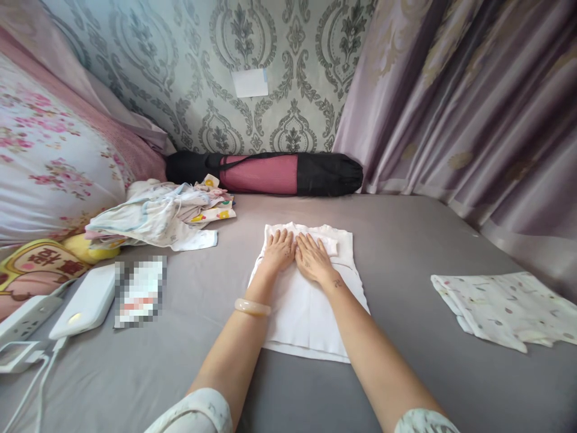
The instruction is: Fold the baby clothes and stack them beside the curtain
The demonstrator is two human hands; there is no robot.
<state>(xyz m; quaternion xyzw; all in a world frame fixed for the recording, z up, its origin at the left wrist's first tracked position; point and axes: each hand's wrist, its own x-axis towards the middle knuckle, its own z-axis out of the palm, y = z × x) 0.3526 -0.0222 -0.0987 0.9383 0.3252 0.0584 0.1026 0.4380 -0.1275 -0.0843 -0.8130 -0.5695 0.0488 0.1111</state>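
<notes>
The left hand (280, 248) and right hand (312, 257) are lying flat and open, gripping nothing, on the far part of the white garment (306, 316). Its long axis is running from just ahead of them back toward the person (neither hand is sitting nearer). Grey sheet (401, 313) is leaving sideways room; patterned cloth (505, 307) is lying well rightward, piled clothes (153, 213) ahead-left.

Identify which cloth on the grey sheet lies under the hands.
The white garment in the middle; the patterned cloth, right, and the clothes pile, left, lie untouched.
</notes>
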